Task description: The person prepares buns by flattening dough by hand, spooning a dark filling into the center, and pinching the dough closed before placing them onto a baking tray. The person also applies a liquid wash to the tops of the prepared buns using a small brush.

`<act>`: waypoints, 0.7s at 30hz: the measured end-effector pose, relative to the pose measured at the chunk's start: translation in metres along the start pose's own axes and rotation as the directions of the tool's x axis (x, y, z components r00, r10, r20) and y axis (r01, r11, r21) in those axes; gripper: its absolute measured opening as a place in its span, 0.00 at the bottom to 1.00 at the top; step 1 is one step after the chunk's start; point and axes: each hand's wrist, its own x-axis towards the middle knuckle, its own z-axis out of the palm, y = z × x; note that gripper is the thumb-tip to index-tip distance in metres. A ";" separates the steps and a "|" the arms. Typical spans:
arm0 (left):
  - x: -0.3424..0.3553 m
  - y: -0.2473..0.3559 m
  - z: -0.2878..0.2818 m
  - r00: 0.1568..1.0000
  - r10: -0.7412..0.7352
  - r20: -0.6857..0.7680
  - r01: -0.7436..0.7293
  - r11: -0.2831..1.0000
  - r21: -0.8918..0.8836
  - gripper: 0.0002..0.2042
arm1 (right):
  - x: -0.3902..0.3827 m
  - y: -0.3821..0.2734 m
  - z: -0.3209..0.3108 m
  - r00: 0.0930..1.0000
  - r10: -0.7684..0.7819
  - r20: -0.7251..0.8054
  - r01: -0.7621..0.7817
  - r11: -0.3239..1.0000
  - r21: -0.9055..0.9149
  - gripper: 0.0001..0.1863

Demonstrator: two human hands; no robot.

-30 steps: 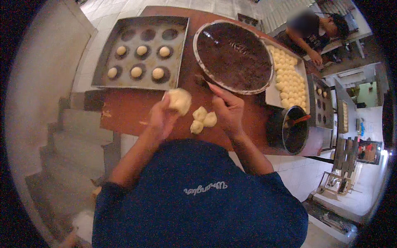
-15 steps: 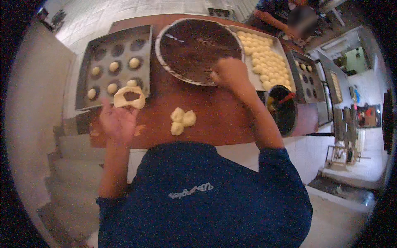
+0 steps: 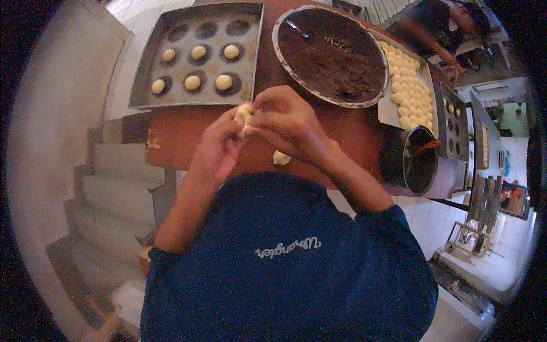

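Above the reddish-brown bench (image 3: 188,139), between left hand (image 3: 221,142) and right hand (image 3: 290,122): pale yellow, soft dough piece (image 3: 244,115), held by both | left: fingers partly closed around its left side | right: back uppermost, fingertips pinching its right side | both forearms (image 3: 191,214) angled inward

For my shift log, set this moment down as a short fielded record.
Left hand: holding a dough piece
Right hand: pinching the same dough piece
Brown tabletop: dough lump, partly hidden
Nine-cup baking pan: six dough balls
Round bowl: dark brown mixture
White tray: closely packed dough balls
Dark bucket: orange-red handle at rim
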 end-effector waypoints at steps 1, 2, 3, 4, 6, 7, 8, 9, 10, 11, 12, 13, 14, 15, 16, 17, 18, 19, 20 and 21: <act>-0.004 0.001 0.002 1.000 -0.006 0.011 0.005 0.993 0.116 0.19 | 0.002 -0.002 0.002 0.995 0.096 -0.031 -0.092 0.990 0.104 0.20; -0.007 0.000 0.002 1.000 -0.015 0.024 0.009 0.973 0.232 0.19 | 0.004 -0.004 -0.002 0.989 0.131 -0.073 -0.124 0.988 0.093 0.16; -0.008 0.002 0.000 0.990 0.106 0.091 -0.138 0.860 0.492 0.19 | 0.004 -0.005 -0.003 0.975 0.221 -0.033 -0.209 0.954 0.215 0.14; -0.009 0.003 -0.003 0.960 0.202 0.192 -0.279 0.660 0.698 0.19 | 0.004 -0.004 -0.005 0.951 0.310 0.007 -0.295 0.897 0.329 0.12; -0.008 0.001 -0.001 0.907 0.298 0.298 -0.380 0.273 0.884 0.18 | -0.004 0.014 -0.003 0.831 0.449 0.329 -0.540 0.504 0.674 0.13; -0.007 -0.004 0.006 0.896 0.347 0.276 -0.343 0.148 0.927 0.17 | -0.011 0.019 0.003 0.882 0.426 0.202 -0.465 0.716 0.521 0.18; -0.005 -0.007 0.010 0.880 0.398 0.260 -0.294 0.024 0.956 0.17 | -0.021 0.023 0.013 0.926 0.368 0.084 -0.375 0.871 0.317 0.22; 0.001 -0.014 0.003 0.891 0.406 0.203 -0.272 0.119 0.955 0.16 | -0.029 0.025 0.022 0.961 0.276 -0.007 -0.274 0.958 0.087 0.27; 0.014 -0.026 -0.011 0.900 0.409 0.149 -0.254 0.216 0.943 0.16 | -0.035 0.024 0.026 0.992 0.114 -0.050 -0.115 0.993 -0.027 0.31; 0.021 -0.031 -0.017 0.910 0.404 0.095 -0.232 0.307 0.923 0.16 | -0.033 0.015 0.028 0.984 0.126 -0.124 -0.135 0.988 -0.073 0.29; 0.021 -0.033 -0.015 0.923 0.375 0.088 -0.220 0.327 0.919 0.16 | -0.032 0.002 0.028 0.969 0.138 -0.204 -0.165 0.979 -0.122 0.27; 0.022 -0.035 -0.012 0.935 0.345 0.080 -0.206 0.347 0.915 0.16 | -0.034 -0.002 0.023 0.967 0.179 -0.182 -0.193 0.979 -0.062 0.26; 0.022 -0.038 -0.009 0.946 0.317 0.071 -0.191 0.367 0.911 0.15 | -0.033 -0.005 0.019 0.963 0.213 -0.162 -0.216 0.976 -0.004 0.25; 0.020 -0.041 -0.003 0.945 0.322 0.049 -0.191 0.426 0.884 0.15 | -0.036 -0.001 0.008 0.965 0.260 -0.033 -0.252 0.955 0.155 0.25; 0.017 -0.042 0.005 0.945 0.327 0.025 -0.190 0.484 0.854 0.15 | -0.040 0.003 0.006 0.958 0.284 0.023 -0.283 0.934 0.218 0.25; 0.015 -0.045 0.011 0.943 0.332 -0.001 -0.190 0.540 0.820 0.15 | -0.044 0.007 0.002 0.948 0.309 0.079 -0.319 0.907 0.274 0.26; 0.015 -0.049 0.011 0.936 0.351 0.006 -0.202 0.524 0.827 0.16 | -0.050 0.012 0.007 0.941 0.333 0.060 -0.337 0.908 0.250 0.27; 0.017 -0.053 0.010 0.929 0.371 0.013 -0.215 0.508 0.834 0.17 | -0.056 0.015 0.010 0.934 0.356 0.040 -0.356 0.907 0.226 0.29; 0.019 -0.058 0.009 0.920 0.391 0.020 -0.228 0.492 0.841 0.18 | -0.063 0.017 0.015 0.947 0.318 -0.044 -0.306 0.936 0.171 0.26; 0.022 -0.067 0.003 0.931 0.358 -0.070 -0.192 0.644 0.741 0.20 | -0.062 0.013 0.021 0.957 0.265 -0.117 -0.251 0.961 0.115 0.24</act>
